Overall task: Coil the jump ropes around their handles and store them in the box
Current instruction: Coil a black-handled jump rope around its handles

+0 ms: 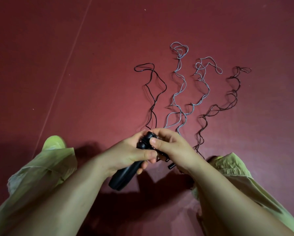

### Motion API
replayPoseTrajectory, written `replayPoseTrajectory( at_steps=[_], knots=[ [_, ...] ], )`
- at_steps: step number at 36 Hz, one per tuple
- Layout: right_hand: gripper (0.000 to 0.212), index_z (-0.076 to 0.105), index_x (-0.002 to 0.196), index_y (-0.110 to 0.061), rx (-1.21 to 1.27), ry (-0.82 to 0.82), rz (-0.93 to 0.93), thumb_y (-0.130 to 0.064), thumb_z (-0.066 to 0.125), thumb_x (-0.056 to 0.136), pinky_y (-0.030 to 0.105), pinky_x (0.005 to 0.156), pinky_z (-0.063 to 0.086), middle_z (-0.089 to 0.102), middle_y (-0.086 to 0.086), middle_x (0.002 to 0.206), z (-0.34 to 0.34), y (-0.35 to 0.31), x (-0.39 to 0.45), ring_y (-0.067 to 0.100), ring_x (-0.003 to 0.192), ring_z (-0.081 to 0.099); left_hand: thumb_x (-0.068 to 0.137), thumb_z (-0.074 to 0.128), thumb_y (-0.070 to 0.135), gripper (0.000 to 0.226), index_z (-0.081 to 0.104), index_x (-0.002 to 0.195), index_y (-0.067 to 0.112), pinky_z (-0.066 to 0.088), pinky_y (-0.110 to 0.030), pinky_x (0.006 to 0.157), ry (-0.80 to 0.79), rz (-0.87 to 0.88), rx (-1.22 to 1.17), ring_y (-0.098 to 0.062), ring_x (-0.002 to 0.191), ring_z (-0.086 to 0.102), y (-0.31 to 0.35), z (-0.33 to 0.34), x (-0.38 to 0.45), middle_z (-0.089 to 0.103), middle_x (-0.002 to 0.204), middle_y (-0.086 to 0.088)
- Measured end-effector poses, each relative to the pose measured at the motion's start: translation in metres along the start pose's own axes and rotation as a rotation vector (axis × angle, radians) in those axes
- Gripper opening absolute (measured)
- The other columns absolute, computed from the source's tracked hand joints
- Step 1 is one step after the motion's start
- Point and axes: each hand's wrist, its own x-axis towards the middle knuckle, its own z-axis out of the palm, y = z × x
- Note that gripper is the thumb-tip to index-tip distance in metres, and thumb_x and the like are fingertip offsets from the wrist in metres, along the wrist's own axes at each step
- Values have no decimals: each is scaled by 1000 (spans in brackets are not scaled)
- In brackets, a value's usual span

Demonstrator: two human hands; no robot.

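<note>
Nearest the camera: two bare forearms over pale green trouser legs (40, 181), the person seemingly crouched on a dark red floor (74, 48), with one green shoe (54, 143) showing at left. Item one, a black handle (124, 174), held in the left hand (125, 154); fingers and thumb are curled round its upper half, the butt end pointing down toward the camera. Item two, the right hand (170, 147), its thumb and fingers pinching at the top of that handle, where a turn of dark cord appears to sit; a second small black piece (171, 166) shows just below this hand, possibly the other handle, too hidden to tell. Further out, four cords lie wavy on the floor, running away from the hands: a dark rope (153, 92) at left, which leads in to the held handle; two grey ropes (178, 92) in the middle, crossing each other near the hands; another dark rope (228, 103) at right. No box in view. Stage, by judgement: the first turns of the first rope. Hazards: the trailing dark cord lies close to the grey ones and may drag or snag them as it is drawn in; the springy kinks may throw loose turns off the handle if the pinch slackens.
</note>
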Motion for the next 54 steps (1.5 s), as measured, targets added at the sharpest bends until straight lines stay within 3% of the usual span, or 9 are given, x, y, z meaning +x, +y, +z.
replayPoseTrajectory(
  at_steps=[7,16,20,29,33,37,41,45,54],
  knots=[
    [30,59,104,0,9,27,-44,-24,56,87,27,48,29,57,12,64,-5,-1,1,14,54,51,71,69,22,59,48,126,16,47,-25,51,-27,12,-96,-16,59,55,2,-2,0,64,77,-7],
    [39,67,101,-13,82,183,-53,-42,67,74,30,54,36,58,22,81,-14,7,3,28,68,45,71,61,34,37,59,97,8,44,-22,44,-50,-242,-74,-11,48,52,3,-5,-6,59,63,0],
    [29,62,87,-6,6,215,40,-32,54,97,21,43,36,60,1,56,-7,7,4,12,47,48,90,59,19,7,56,86,14,33,-19,43,108,-209,20,-8,44,43,0,-2,0,50,58,4],
    [59,38,48,-17,-428,395,168,-50,45,96,26,49,30,36,-9,34,5,7,6,6,37,33,85,61,11,16,53,72,13,33,-17,43,310,-121,195,-14,47,43,-9,-6,11,50,61,-4],
    [57,36,50,-16,-515,441,107,-47,45,98,25,49,28,37,-10,34,8,9,4,9,40,34,84,63,14,18,53,69,15,34,-20,46,375,-115,214,-16,48,44,-13,-7,15,52,60,-3],
    [51,57,60,-19,-506,376,73,-45,38,99,27,59,37,53,-14,46,10,10,3,1,51,47,65,67,32,19,54,63,19,33,-26,51,467,-118,229,-17,49,46,-13,-17,18,54,59,-2],
    [28,58,80,-15,-821,188,102,-34,47,98,34,69,45,63,6,75,6,3,0,27,77,57,57,64,38,22,53,60,19,32,-29,55,499,-156,288,-19,51,44,-17,-21,18,52,55,1],
    [16,58,96,-15,-1121,82,77,-27,48,94,36,71,44,66,12,96,5,2,-3,35,94,56,57,62,41,25,53,64,18,35,-31,63,492,-196,384,-20,57,46,-21,-21,18,52,60,-1],
    [15,59,97,-10,-1097,26,50,-22,50,92,35,64,35,63,13,90,2,-3,-5,34,86,53,56,62,41,41,60,83,10,38,-31,66,493,-210,450,-20,64,51,-26,-24,23,56,70,-2]
  ],
)
